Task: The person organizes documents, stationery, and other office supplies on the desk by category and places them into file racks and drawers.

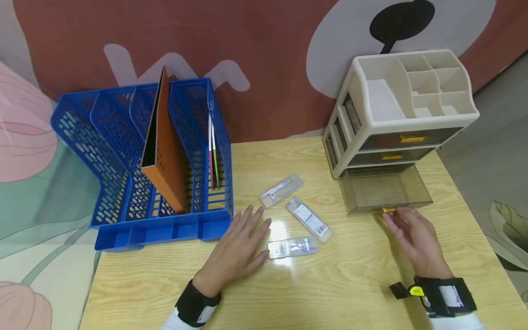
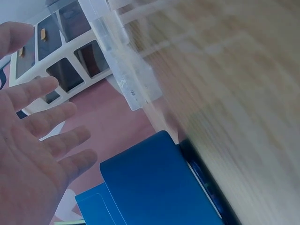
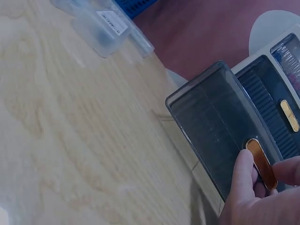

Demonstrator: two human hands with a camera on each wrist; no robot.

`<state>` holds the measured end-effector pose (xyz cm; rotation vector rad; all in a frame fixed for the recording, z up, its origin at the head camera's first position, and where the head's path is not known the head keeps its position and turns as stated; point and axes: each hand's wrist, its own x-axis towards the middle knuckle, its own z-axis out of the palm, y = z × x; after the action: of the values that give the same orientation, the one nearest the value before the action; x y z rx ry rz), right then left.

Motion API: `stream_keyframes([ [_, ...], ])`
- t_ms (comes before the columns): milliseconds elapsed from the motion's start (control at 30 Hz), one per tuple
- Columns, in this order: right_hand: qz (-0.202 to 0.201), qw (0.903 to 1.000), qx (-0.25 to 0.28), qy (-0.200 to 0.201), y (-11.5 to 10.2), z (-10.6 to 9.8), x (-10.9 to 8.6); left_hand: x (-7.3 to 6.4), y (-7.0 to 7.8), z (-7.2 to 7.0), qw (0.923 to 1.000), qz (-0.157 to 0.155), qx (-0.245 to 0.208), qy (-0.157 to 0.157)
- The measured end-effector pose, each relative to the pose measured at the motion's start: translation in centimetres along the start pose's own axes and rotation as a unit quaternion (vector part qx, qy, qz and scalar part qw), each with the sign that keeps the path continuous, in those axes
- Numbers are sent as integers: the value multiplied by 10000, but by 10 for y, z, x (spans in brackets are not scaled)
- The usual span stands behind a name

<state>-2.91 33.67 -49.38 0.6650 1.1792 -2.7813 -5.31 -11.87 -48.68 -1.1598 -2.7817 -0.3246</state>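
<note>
My right hand [image 1: 416, 240] pinches the gold handle [image 3: 261, 164] of a smoky clear drawer [image 1: 383, 190], the lowest of a white desktop organizer [image 1: 373, 107]. This drawer is pulled out and nothing shows inside it. My left hand [image 1: 232, 254] is held with fingers spread and holds nothing, beside the blue file rack's front corner. Near its fingertips lie three slim clear plastic cases: one with a compass-like metal tool [image 1: 281, 190], one with a white barcode label [image 1: 309, 220], and one with blue print [image 1: 293, 247].
The blue file rack [image 1: 158, 231] stands on the left, with an orange folder [image 1: 169, 151] upright in it and thin booklets [image 1: 212, 156] at its right side. Two upper drawers of the organizer are closed. A patterned cloth [image 1: 272, 68] hangs behind the wooden table [image 1: 330, 293].
</note>
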Motion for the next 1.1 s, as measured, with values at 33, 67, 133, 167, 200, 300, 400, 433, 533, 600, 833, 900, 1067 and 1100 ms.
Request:
stream_keyframes([
  [33, -42, 9999, -92, 57, 1, 0, -1, 0, 0, 0, 10000, 3, -4, 13],
  [67, -98, 9997, -161, 157, 1, 1, -2, 0, 0, 0, 10000, 7, -3, 27],
  [133, -273, 9985, -223, 423, 3, 2, -5, 0, 0, 0, 10000, 14, -26, 31],
  [167, -433, 9968, -290, 610, 4, 4, -6, 0, 0, 0, 10000, 14, -36, 29],
  [200, -629, 9942, -321, 807, 6, 6, -8, 0, 0, 0, 10000, 10, -38, 20],
  [300, -1447, 9786, -394, 1413, 12, 17, -12, 0, 1, 0, 10000, -18, -69, -27],
  [400, -2420, 9527, -696, 1700, 18, 32, -16, 0, 1, 0, 9999, -48, -79, -65],
  [433, -2722, 9437, -831, 1683, 20, 37, -17, 0, 1, -1, 9999, -56, -87, -70],
  [533, -3538, 9176, -1231, 1328, 25, 49, -23, 0, 2, -1, 9999, -60, -82, -44],
  [600, -3898, 9044, -1469, 925, 29, 56, -26, 0, 2, -1, 10000, -50, -82, 1],
  [833, -4318, 8873, -1487, -643, 46, 76, -25, 2, 7, 4, 9998, 81, -153, 118],
  [900, -4335, 8807, -1604, -1035, 52, 80, -24, 3, 9, 5, 9998, 100, -149, 7],
  [1067, -4223, 8496, -2733, -1585, 66, 90, -21, 6, 17, 5, 9987, 87, -127, -494],
  [1100, -4174, 8376, -3129, -1622, 69, 92, -21, 7, 18, 5, 9982, 86, -135, -574],
])
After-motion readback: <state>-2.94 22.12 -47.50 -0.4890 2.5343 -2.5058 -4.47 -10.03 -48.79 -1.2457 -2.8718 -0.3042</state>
